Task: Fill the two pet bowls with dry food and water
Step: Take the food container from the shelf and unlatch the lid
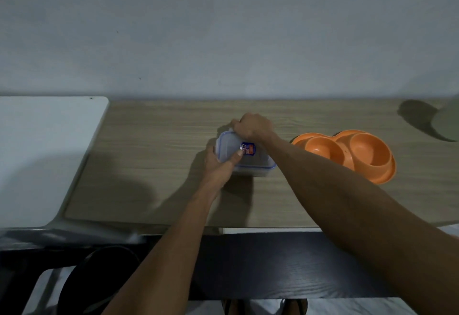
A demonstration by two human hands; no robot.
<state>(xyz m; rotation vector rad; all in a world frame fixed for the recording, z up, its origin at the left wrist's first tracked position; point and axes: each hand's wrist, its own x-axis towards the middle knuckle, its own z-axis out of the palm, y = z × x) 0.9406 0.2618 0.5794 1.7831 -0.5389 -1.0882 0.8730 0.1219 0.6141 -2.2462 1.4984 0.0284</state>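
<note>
Far left, a white board-like surface [44, 155] was laid against the wooden tabletop [154, 165], nothing on it as far as could be seen. Moving in, the left hand [219, 167] was wrapped around the near-left corner of a clear plastic container [258, 163] with a blue-edged lid, thumb pressed down on top next to the label sticker [248, 148]. So that grip was closed on the box, pretty much steadying it. The right hand [252, 126] was curled over the far edge of the same lid, fingers clamped there, probably working a latch or the lid edge, though that part was hidden by the knuckles. The lid looked to be still seated, tbh.

Just right of the container, with the right forearm crossing in front of it, the orange double pet bowl [347, 153] was parked on the table, both wells plainly empty. At the far right edge a greyish object [448, 121] was cut off by the frame, can't be told what.

Progress-wise: basically nothing filled yet. What's in the container couldn't be made out. Opening, pouring food, and all of the water part were still left.
</note>
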